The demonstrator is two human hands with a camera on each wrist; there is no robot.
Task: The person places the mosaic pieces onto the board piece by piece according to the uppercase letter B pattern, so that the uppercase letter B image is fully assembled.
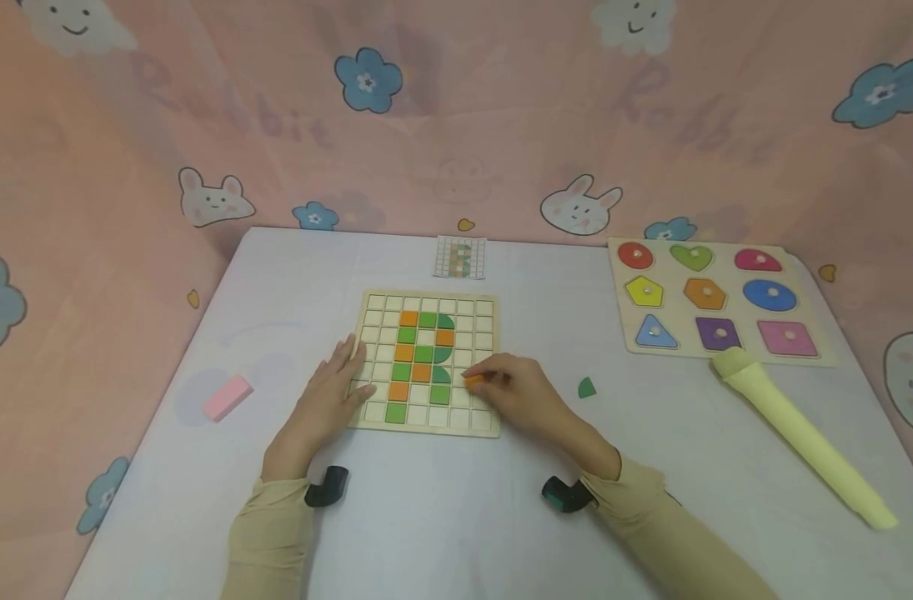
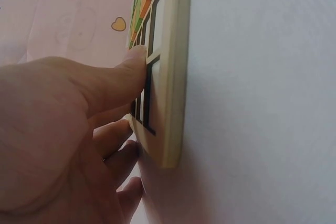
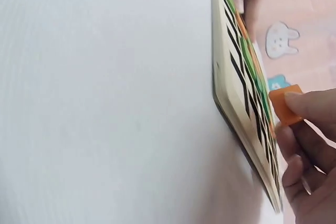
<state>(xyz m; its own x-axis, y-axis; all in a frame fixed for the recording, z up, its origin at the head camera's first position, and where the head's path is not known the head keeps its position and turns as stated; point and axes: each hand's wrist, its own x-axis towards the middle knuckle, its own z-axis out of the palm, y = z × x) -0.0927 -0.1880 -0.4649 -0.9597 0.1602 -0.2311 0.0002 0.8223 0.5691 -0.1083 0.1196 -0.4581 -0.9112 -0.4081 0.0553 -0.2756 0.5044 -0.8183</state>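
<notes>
A square wooden grid board (image 1: 426, 431) lies on the table, with orange and green tiles set in its cells in the shape of a letter R. My left hand (image 1: 323, 406) rests at the board's left edge; in the left wrist view its thumb (image 2: 118, 85) lies on the top face, the other fingers beside the edge. Over the right part of the board, my right hand (image 1: 519, 396) pinches an orange square tile (image 3: 284, 107) between thumb and fingers. That tile is held above the cells. A green quarter-round tile (image 1: 587, 388) lies right of this hand.
Behind the board lies a small printed pattern card (image 1: 444, 260). A pink block (image 1: 228, 398) is at the left. A wooden shape puzzle (image 1: 669, 315) with knobbed pieces occupies the back right, and a pale yellow stick (image 1: 809, 442) touches its front edge. A patterned cloth (image 1: 456, 125) hangs behind.
</notes>
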